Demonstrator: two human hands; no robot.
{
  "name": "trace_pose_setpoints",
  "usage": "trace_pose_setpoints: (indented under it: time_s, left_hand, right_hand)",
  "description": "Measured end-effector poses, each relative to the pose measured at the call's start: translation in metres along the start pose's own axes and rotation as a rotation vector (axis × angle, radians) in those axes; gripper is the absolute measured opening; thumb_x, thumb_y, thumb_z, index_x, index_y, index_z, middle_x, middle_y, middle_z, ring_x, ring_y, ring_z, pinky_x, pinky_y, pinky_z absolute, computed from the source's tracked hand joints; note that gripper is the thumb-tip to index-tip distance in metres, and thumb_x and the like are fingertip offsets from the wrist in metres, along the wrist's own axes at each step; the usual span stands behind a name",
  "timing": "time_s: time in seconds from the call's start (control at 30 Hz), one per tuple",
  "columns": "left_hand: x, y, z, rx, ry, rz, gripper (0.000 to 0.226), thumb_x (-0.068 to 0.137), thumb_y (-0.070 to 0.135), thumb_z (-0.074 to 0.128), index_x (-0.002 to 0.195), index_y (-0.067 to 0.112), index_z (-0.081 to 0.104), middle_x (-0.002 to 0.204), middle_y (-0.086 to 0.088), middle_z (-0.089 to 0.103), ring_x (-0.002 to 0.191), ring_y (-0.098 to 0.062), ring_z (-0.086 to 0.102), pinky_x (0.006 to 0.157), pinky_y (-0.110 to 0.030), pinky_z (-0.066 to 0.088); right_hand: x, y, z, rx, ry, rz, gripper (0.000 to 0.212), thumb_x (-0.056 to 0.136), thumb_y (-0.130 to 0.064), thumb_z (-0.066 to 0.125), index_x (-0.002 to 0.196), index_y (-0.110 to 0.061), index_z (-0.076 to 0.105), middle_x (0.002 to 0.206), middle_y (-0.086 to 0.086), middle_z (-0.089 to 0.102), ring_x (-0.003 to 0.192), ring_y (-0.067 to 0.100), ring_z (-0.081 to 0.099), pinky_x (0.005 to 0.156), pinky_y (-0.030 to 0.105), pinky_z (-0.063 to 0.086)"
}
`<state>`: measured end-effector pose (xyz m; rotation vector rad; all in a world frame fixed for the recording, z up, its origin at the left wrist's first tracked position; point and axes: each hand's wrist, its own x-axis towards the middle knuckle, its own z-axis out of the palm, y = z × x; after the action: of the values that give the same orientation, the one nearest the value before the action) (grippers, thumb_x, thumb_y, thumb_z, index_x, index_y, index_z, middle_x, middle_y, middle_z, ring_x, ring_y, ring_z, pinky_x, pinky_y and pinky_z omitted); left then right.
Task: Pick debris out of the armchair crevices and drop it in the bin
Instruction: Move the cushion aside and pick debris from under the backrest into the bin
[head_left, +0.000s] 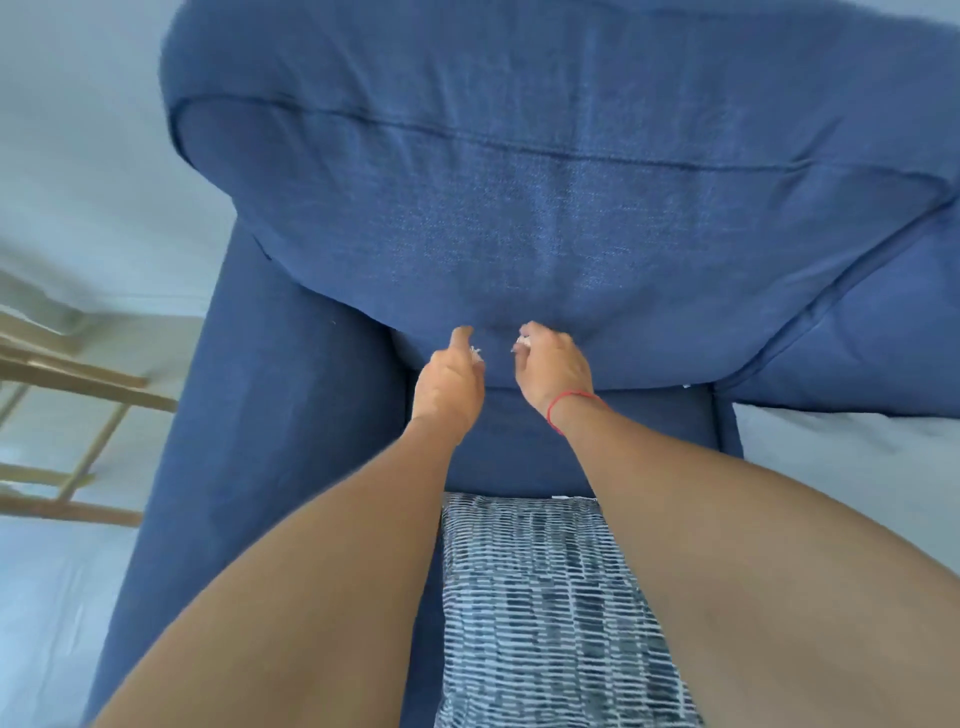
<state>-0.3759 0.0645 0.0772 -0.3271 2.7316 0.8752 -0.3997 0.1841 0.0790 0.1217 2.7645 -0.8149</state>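
A blue fabric armchair (545, 208) fills the view, its back cushion bulging over the seat (519, 447). My left hand (449, 382) is at the crease where back cushion meets seat, fingers pinched on a small white scrap of debris (475, 352). My right hand (553, 364), with a red thread on the wrist, is beside it, fingers curled on another small white scrap (522, 341). The hands are a short gap apart. No bin is in view.
A blue-and-white patterned garment (545, 613) covers my lap below the seat front. The left armrest (249, 415) runs down the left side. Wooden furniture legs (78, 384) stand on the pale floor at left. Another blue cushion (857, 343) lies at right.
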Motion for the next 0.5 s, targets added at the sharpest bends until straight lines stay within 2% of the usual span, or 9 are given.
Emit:
trace_pose_setpoints:
  time_s: [0.07,0.17,0.27,0.4,0.5]
  left_hand:
    - [-0.006,-0.013,-0.017,-0.056,0.039,-0.050,0.026,0.100,0.021,0.042,0.116,0.007,0.055,0.101,-0.017,0.066,0.087,-0.035,0.063,0.073,-0.042,0.050]
    - [-0.019,-0.039,-0.037,-0.109,0.084,-0.080,0.022,0.098,0.020,0.045,0.102,0.005,0.060,0.097,-0.015,0.066,0.085,-0.035,0.062,0.072,-0.041,0.051]
    - [-0.034,-0.073,-0.059,-0.159,0.175,-0.067,0.017,0.097,0.017,0.048,0.098,0.007,0.062,0.097,-0.011,0.062,0.082,-0.029,0.058,0.071,-0.037,0.049]
    - [-0.053,-0.126,-0.096,-0.218,0.349,-0.169,0.020,0.098,0.018,0.050,0.097,0.004,0.064,0.097,-0.003,0.046,0.081,-0.022,0.051,0.071,-0.030,0.041]
    - [-0.068,-0.173,-0.122,-0.271,0.446,-0.269,0.031,0.098,0.017,0.049,0.070,0.007,0.055,0.079,0.000,0.044,0.067,-0.014,0.040,0.067,-0.023,0.031]
  right_hand:
    - [-0.007,-0.022,0.003,0.010,-0.041,-0.025,0.025,0.099,-0.019,0.041,0.106,-0.006,0.062,0.102,0.015,0.069,0.093,0.036,0.063,0.068,0.033,0.045]
    - [-0.016,-0.058,0.015,0.058,-0.100,-0.094,0.026,0.098,-0.022,0.043,0.102,-0.005,0.062,0.102,0.015,0.068,0.093,0.035,0.062,0.066,0.034,0.043]
    - [-0.026,-0.095,0.034,0.054,-0.128,-0.171,0.027,0.098,-0.024,0.045,0.099,-0.004,0.064,0.108,0.014,0.062,0.095,0.032,0.060,0.078,0.041,0.049]
    - [-0.043,-0.147,0.063,0.026,-0.186,-0.250,0.028,0.096,-0.024,0.046,0.094,-0.004,0.065,0.110,0.013,0.058,0.093,0.033,0.060,0.081,0.042,0.050]
    - [-0.058,-0.191,0.087,0.023,-0.252,-0.289,0.028,0.095,-0.024,0.045,0.091,-0.005,0.066,0.109,0.012,0.060,0.093,0.032,0.060,0.082,0.041,0.051]
